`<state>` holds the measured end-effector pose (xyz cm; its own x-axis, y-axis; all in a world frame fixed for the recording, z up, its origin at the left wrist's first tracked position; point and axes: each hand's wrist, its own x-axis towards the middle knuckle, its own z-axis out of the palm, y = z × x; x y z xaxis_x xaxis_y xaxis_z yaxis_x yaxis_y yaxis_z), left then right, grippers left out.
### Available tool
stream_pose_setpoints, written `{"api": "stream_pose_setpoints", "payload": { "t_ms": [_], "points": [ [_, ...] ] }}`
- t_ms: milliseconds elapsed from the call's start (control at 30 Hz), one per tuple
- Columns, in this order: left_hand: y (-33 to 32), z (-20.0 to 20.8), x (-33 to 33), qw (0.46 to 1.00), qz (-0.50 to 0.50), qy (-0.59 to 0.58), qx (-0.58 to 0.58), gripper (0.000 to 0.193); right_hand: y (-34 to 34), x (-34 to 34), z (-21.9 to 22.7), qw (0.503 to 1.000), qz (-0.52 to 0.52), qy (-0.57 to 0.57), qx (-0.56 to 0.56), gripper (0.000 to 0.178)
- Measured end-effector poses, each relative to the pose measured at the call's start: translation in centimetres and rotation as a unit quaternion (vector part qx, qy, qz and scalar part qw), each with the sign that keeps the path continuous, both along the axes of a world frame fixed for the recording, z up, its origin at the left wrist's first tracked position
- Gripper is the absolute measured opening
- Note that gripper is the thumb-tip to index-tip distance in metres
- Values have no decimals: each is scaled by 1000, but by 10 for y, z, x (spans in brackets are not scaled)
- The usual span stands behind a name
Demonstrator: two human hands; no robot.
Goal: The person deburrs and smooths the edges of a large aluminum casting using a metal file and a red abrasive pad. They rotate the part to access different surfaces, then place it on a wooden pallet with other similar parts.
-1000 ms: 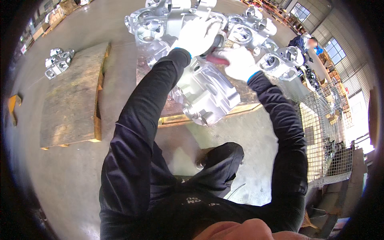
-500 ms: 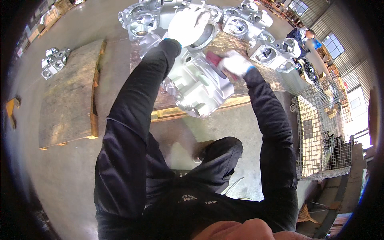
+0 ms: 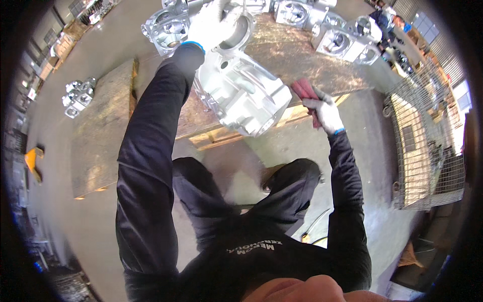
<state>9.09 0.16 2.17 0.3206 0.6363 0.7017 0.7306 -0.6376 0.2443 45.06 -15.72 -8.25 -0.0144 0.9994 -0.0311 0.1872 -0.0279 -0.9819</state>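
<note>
A large silver metal casting (image 3: pixel 246 93) with a wide round opening lies on the wooden pallet top (image 3: pixel 322 70) before me. My left hand (image 3: pixel 214 25), in a white glove, grips it by the far end near the rim of that opening; glare hides some of the fingers. Off the casting's right side, my gloved right hand (image 3: pixel 327 113) is closed around a folded dark red abrasive pad (image 3: pixel 304 90). The pad is in the air, apart from the metal.
More silver castings (image 3: pixel 337 40) stand along the pallet's far side. To the left is another wooden pallet (image 3: pixel 100 141), with a casting (image 3: pixel 79 95) beyond it. A wire cage (image 3: pixel 417 146) stands at right, a person (image 3: pixel 387 22) at far right. A hose (image 3: pixel 317 221) lies by my leg.
My right hand has drawn back from the casting, toward me and to the right, with the pad. My left hand stays on the casting, and the whole view has shifted.
</note>
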Motion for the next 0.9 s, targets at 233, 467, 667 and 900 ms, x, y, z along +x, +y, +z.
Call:
{"api": "stream_pose_setpoints", "payload": {
  "t_ms": [233, 467, 667, 900],
  "points": [
    [-11, 6, 9, 999, 28, 25, -22, 52, 5, -21, -63, 974, 25, 207, -86, 28],
    [-27, 6, 16, 997, 36, 43, -48, 57, -82, -68, -56, 969, 84, 199, -118, 39],
    [-35, -3, 36, 997, 41, 57, -35, 62, -147, -174, -72, 984, 84, 140, 70, 48],
    [-39, 6, -3, 999, 39, 16, -7, 68, -91, -274, -82, 926, 120, -157, 322, 60]
  ]
}}
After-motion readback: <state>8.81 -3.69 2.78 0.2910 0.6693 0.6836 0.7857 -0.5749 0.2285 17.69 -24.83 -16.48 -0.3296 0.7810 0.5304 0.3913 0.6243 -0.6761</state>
